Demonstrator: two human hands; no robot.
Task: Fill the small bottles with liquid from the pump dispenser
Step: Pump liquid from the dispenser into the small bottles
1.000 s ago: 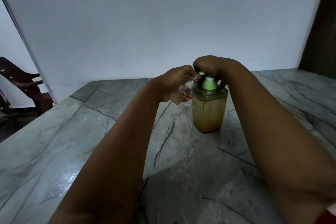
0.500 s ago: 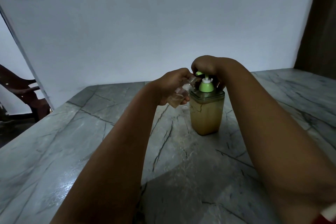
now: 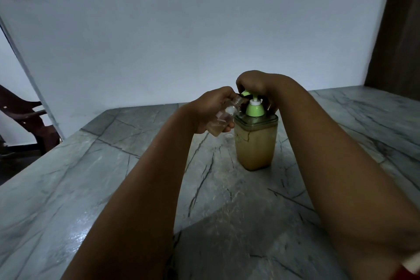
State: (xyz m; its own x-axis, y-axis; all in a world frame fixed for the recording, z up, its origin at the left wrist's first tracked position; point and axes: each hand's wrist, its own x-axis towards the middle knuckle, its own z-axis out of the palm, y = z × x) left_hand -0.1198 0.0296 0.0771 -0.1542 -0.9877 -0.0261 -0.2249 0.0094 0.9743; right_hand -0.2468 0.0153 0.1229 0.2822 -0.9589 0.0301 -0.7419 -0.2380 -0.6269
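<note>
Forearms: both bare, reaching in from the near edge and converging toward the middle of the view; a red and white band (image 3: 409, 273) is showing at the right arm's near end, about 4 o'clock.
Tabletop (image 3: 91, 188): grey marble with dark veins, catching a soft glare on the near left.
Left hand (image 3: 210, 111): fingers curling round a small bottle (image 3: 221, 121), gripping it tilted, neck up toward 1 o'clock and base down toward 7 o'clock.
Small bottle: clear, holding some yellowish liquid at its lower end; its mouth is sitting right at the green spout, just left of the dispenser's top.
Small cap (image 3: 229, 136): pale round piece lying on the tabletop, just left of the dispenser body and below the held bottle.
Pump dispenser (image 3: 255, 143): standing upright on the tabletop right of centre; square clear body filled with tan liquid, green pump collar on top.
Right hand (image 3: 255, 85): closing over the pump head from above, fingers curling down around it; the green spout tip is poking out at the hand's 9 o'clock.
Wooden chair (image 3: 25, 120): dark, standing beyond the tabletop at far 9 o'clock.
Wall (image 3: 181, 29): plain pale surface, running behind everything.
</note>
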